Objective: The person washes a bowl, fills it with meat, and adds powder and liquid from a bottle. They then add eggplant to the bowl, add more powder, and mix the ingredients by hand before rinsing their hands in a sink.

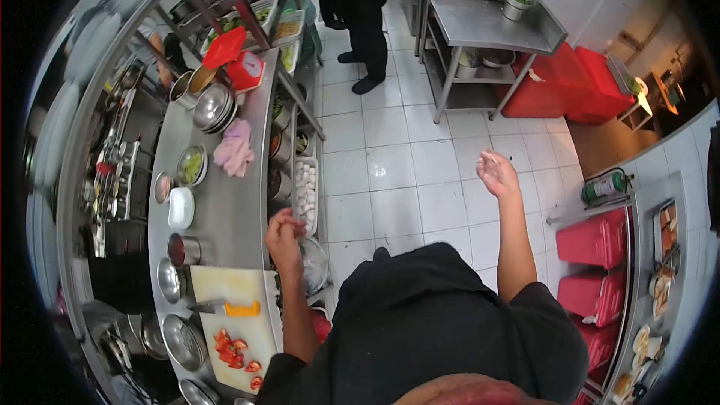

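My left hand (283, 231) hangs at the edge of the steel counter (232, 202), fingers curled, just above a white cutting board (240, 315). Whether it holds anything small is unclear. On the board lie a knife with an orange handle (236, 307) and cut red tomato pieces (234, 351). My right hand (496, 174) is raised over the tiled floor, fingers loosely apart, holding nothing. I wear a black top.
Steel bowls (212, 107), a white dish (181, 208), a pink cloth (235, 148) and a red scale (241, 66) line the counter. A tray of eggs (306, 191) sits on the shelf below. Another person in black (352, 0) stands ahead. Red bins (596, 244) stand at right.
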`<state>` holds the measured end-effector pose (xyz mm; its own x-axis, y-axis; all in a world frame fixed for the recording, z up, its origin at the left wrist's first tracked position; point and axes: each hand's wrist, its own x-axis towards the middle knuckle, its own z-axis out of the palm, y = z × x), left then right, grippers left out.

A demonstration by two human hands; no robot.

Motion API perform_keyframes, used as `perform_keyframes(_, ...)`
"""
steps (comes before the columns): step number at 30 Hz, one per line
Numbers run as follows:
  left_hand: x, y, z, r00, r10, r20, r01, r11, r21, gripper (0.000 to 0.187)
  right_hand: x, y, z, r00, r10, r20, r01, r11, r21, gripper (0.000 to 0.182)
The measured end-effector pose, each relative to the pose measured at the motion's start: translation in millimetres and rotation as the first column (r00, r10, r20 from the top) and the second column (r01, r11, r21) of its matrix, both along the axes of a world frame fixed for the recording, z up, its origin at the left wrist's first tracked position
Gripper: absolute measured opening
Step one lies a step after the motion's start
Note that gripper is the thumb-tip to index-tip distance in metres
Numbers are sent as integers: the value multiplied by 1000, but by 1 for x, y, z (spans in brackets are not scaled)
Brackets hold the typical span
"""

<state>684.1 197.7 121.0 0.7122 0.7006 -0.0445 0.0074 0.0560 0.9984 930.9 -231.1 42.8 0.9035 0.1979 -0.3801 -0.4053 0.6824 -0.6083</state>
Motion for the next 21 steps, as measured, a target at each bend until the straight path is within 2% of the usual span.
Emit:
perform_keyframes(4, 84, 4, 20, 994, -110, 4, 109, 991, 79, 13, 12, -43, -28, 987, -90, -130, 91, 996, -2, 9)
perform_keyframes(5, 100, 3, 17, 987, -155, -43, 158, 986, 56, 13, 21, -43, -31, 985, -93, -142, 92, 996, -16, 8)
perform_keyframes(7, 124, -1, 7, 973, -198, -115, 199, 980, -8, 18, 57, -40, -37, 987, -49, -152, 42, 998, -52, 7)
perform_keyframes(8, 131, -3, -2, 971, -179, -161, 185, 983, 22, 20, 78, -32, -38, 988, -13, -153, 4, 998, -56, 7)
perform_keyframes(10, 126, -10, -23, 959, -107, -262, 128, 989, 68, 27, 118, -7, -40, 982, 96, -160, -107, 992, -64, 6)
perform_keyframes(13, 92, -24, -61, 902, 170, -396, -139, 985, 107, 30, 181, 46, -38, 947, 247, -204, -277, 952, -133, 4)
perform_keyframes(15, 52, -46, -81, 836, 319, -446, -268, 947, 175, 29, 207, 84, -36, 869, 444, -217, -484, 853, -195, 4)
perform_keyframes(16, 35, -57, -90, 795, 391, -464, -330, 920, 210, 29, 218, 104, -38, 848, 486, -211, -527, 816, -238, 6)
perform_keyframes(18, 3, -89, -108, 706, 490, -511, -419, 871, 257, 29, 240, 129, -52, 749, 635, -189, -659, 742, -119, 6)
perform_keyframes(21, -19, -130, -96, 583, 591, -558, -511, 800, 313, 28, 235, 172, -54, 678, 690, -255, -732, 664, -151, 3)
